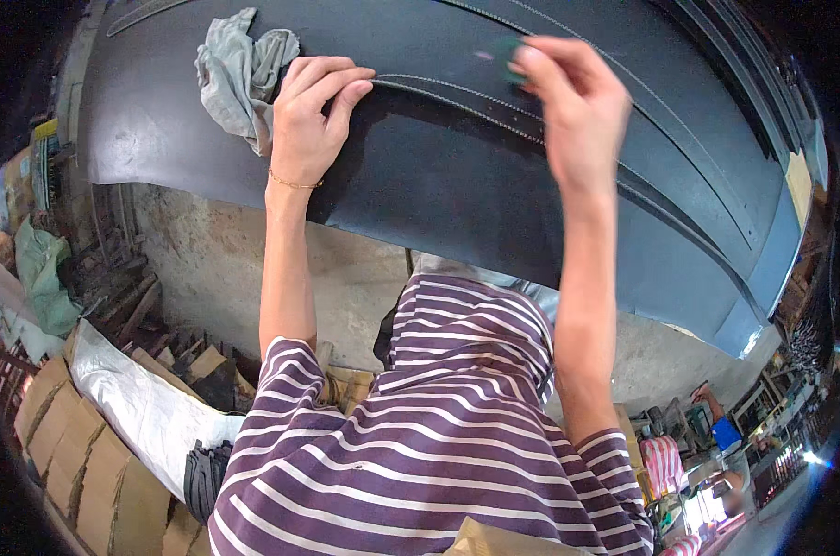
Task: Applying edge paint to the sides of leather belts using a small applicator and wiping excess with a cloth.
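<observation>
Worktop: a broad dark surface (411, 157), its near edge facing the person; the long strips and the cloth lie on it.
Neighbouring strip: dark with pale stitching (635, 88), lying beyond the held one in a long curve; best left undisturbed, so that the two do not cross.
Held strip: slender and dark with pale stitched edging (494, 118), running from the left fingertips beneath the right hand toward the right end of the worktop; it would probably handle as a limp, flexible band, so light, even tension should suit it better than a hard pull.
Cloth: grey-green and crumpled (239, 79), just beside the left hand; well kept clear of the strip's end.
Right hand: raised over the strip (582, 107), thumb and forefinger closed on a small green piece; a steady, light grip seems advisable.
Left hand: thumb and forefinger pinched together on the strip's end (311, 111); a firm anchor here should prevent twisting.
Green piece: small, blurred, at the right fingertips (513, 67); its exact kind cannot be told.
</observation>
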`<state>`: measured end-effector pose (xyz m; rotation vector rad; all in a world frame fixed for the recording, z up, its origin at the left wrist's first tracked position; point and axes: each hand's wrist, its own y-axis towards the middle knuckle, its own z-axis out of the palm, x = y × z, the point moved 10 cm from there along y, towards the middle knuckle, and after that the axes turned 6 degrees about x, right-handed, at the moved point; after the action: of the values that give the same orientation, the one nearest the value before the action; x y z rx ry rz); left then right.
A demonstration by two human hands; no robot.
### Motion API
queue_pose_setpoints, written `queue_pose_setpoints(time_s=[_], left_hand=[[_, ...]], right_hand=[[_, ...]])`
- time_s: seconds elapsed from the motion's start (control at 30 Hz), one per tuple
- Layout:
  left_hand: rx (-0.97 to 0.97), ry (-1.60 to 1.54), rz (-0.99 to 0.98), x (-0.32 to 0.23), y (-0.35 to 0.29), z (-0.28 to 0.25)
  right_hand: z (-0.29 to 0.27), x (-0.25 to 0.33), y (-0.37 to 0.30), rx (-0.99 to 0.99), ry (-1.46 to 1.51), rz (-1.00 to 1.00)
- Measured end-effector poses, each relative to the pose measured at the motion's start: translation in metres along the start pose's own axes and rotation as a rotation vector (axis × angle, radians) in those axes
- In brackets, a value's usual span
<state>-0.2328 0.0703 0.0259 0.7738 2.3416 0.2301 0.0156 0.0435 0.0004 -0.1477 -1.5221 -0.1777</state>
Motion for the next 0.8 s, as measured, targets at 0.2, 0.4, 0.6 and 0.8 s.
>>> queue_pose_setpoints(time_s=[0.2,0.4,0.6,0.8], left_hand=[[0.062,0.205,0.022,-0.023,-0.009,-0.042],[-0.043,0.319,-0.356,0.092,-0.054,-0.065],[0.13,0.153,-0.163,-0.039,-0.054,0.006],[0.44,0.375,-0.027,-0.07,-0.056,0.06]], right_hand=[[-0.125,-0.018,-0.052,-0.386,0.185,-0.024],[-0.119,-0.006,-0.054,-0.348,0.082,-0.157],[-0.126,-0.009,-0.055,-0.344,0.237,-0.202],[-0.13,-0.013,-0.056,-0.335,0.381,-0.229]])
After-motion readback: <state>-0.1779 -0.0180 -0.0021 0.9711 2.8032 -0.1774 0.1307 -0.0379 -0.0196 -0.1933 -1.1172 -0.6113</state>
